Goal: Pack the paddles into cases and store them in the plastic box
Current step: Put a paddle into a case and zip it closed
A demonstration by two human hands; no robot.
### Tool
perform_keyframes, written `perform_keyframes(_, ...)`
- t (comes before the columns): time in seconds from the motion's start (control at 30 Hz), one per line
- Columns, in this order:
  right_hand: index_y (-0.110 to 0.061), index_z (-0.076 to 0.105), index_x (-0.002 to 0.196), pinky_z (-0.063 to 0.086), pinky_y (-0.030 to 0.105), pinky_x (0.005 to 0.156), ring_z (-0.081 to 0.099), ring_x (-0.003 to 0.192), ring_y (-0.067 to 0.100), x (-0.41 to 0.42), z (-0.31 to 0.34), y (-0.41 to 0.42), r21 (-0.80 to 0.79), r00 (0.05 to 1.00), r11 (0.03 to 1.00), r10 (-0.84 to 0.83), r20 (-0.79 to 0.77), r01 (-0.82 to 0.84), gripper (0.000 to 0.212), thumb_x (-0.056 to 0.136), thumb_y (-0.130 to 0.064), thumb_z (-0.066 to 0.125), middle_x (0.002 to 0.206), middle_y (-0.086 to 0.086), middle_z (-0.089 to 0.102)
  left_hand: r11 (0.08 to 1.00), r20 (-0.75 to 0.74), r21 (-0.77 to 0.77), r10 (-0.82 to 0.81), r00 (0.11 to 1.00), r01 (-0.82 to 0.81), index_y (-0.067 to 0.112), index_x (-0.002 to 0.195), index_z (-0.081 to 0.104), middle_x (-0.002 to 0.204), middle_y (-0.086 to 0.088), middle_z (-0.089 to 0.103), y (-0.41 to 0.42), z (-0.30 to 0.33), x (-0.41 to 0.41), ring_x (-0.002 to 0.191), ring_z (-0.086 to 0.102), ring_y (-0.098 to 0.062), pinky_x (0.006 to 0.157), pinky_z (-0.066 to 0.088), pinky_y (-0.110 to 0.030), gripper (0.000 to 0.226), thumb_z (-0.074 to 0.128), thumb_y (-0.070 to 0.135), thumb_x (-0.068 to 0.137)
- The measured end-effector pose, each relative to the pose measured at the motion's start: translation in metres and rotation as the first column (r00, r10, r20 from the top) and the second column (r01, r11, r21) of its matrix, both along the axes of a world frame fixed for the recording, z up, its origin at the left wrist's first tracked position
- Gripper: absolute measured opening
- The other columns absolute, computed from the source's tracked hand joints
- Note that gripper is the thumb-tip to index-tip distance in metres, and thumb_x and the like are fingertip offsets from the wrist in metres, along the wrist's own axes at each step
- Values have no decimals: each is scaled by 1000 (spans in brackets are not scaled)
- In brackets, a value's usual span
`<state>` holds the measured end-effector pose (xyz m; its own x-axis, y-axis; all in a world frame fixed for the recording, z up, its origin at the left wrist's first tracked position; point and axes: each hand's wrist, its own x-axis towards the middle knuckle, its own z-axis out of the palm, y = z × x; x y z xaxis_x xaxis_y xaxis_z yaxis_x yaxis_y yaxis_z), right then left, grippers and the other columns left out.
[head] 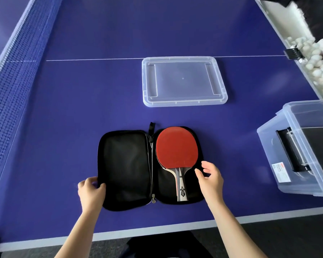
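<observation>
Head view: paddle [176, 148] beside right hand [211, 176]

blue table [82, 101] carries an open black case [125, 170], a clear lid [185, 103] and a plastic box [272, 138].

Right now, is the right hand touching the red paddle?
Apart. In the head view, the right hand hovers beside the paddle, with black lining of the open case showing between its fingers and the paddle's handle.

Red paddle [176, 147]; black case [125, 170]; blue table [82, 90].
</observation>
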<state>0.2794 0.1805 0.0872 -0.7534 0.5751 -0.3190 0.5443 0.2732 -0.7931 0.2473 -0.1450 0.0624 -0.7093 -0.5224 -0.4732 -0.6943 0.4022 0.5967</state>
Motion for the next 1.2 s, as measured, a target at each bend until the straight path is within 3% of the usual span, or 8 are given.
perform_keyframes(0.2,-18,64,112,51,33,87,57,101,12,-22,28,-28,8,983,989,148,-110,-148,27,86,-13,67,112,-3,64,887,-226,458,61,972,51,29,99,59,97,-5,72,9,54,16,80,67,-24,64,51,-36,29,55,2,92)
perform_keyframes(0.3,-20,67,106,48,18,80,59,99,6,-39,49,-47,-42,957,968,237,-166,-247,20,86,-18,67,108,-6,65,855,-325,475,-47,945,206,28,101,65,98,0,73,36,84,22,87,69,-14,74,53,-30,34,59,-3,89)
perform_keyframes(0.43,-16,70,96,49,23,85,62,93,5,-54,78,-78,-53,918,937,327,-224,-346,15,86,-27,67,98,-4,68,812,-399,434,-214,891,390,26,101,67,98,4,71,80,106,30,78,69,-9,66,53,-18,34,64,-4,84)
perform_keyframes(0.57,-15,62,83,45,20,75,60,81,8,-56,91,-92,-10,913,933,348,-211,-359,27,79,-40,71,85,-4,65,777,-382,451,-276,882,438,27,108,64,107,2,67,107,113,36,85,68,-25,71,59,-35,35,74,9,80)
perform_keyframes(0.8,-13,60,84,35,5,66,53,78,-1,-64,81,-36,48,943,956,294,-158,-290,12,76,-15,69,88,-10,54,772,-325,477,-288,901,419,30,111,65,114,15,66,100,96,29,103,61,2,76,52,-16,31,74,32,81)
perform_keyframes(0.97,-23,60,82,41,19,71,54,87,8,-64,51,23,-78,983,982,169,-67,-174,13,81,-13,68,99,-7,55,865,-147,410,-249,957,288,27,119,59,124,10,59,108,62,1,103,58,-1,71,45,-20,34,68,38,87)
perform_keyframes(1.1,-11,59,106,45,31,83,58,102,21,-61,13,49,-184,983,975,145,112,-123,20,88,-19,64,115,7,57,888,-12,376,-281,960,265,16,137,45,135,-1,46,130,36,-22,109,52,-15,85,44,-30,61,69,40,86)
perform_keyframes(1.2,-12,57,108,43,30,74,57,95,20,-60,-5,54,-208,977,972,139,161,-105,18,91,-20,60,112,7,59,897,30,386,-245,969,214,12,141,39,135,-5,44,145,22,-33,110,53,-19,89,47,-32,72,72,39,83)
